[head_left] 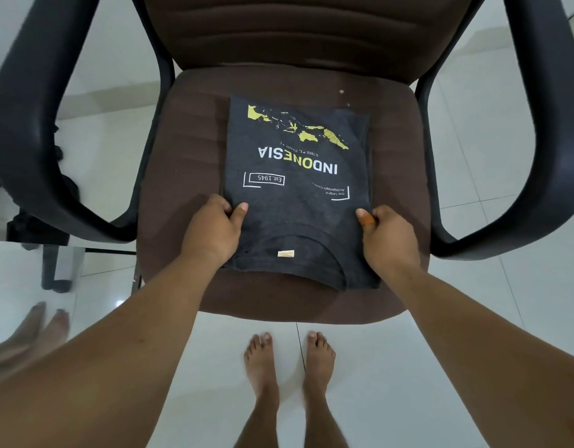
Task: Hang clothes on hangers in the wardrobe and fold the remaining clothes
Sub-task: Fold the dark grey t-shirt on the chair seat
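Observation:
A dark grey T-shirt with a yellow map and the word INDONESIA lies folded into a narrow rectangle on the brown seat of an office chair, collar toward me. My left hand grips the shirt's left edge near the collar, thumb on top and fingers tucked under. At the right edge my right hand holds it the same way, with an orange plaster on the thumb. No hanger or wardrobe is in view.
The chair's black armrests curve round both sides of the seat, and its backrest rises behind. White tiled floor surrounds the chair. My bare feet stand just in front of it. A glass surface sits at the left.

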